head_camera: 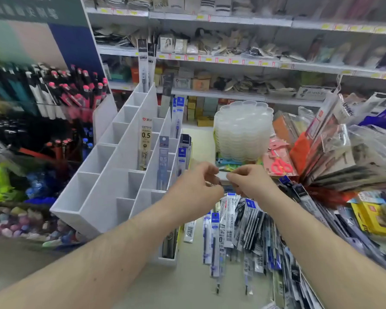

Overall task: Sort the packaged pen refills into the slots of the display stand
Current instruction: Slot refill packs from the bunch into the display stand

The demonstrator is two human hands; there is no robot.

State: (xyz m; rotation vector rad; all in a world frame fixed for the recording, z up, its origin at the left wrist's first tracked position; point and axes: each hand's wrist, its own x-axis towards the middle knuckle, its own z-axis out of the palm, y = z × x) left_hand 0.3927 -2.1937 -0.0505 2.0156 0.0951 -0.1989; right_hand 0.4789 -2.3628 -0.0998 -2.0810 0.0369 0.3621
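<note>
Both hands meet at centre: the left hand [196, 186] and right hand [250, 182] pinch a small pale packet [223, 176], display stand [112, 175] at nine o'clock, refill packs [243, 230] heaped at six.

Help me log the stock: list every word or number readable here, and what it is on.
"GR7312" and "0.5": refill pack in the white display stand.
"0.5": grey-blue refill pack in the next slot.
"DANUE", roughly: package on top shelf.
Shelf price tags, barcodes, loose refill packs' print: too blurred.
</note>
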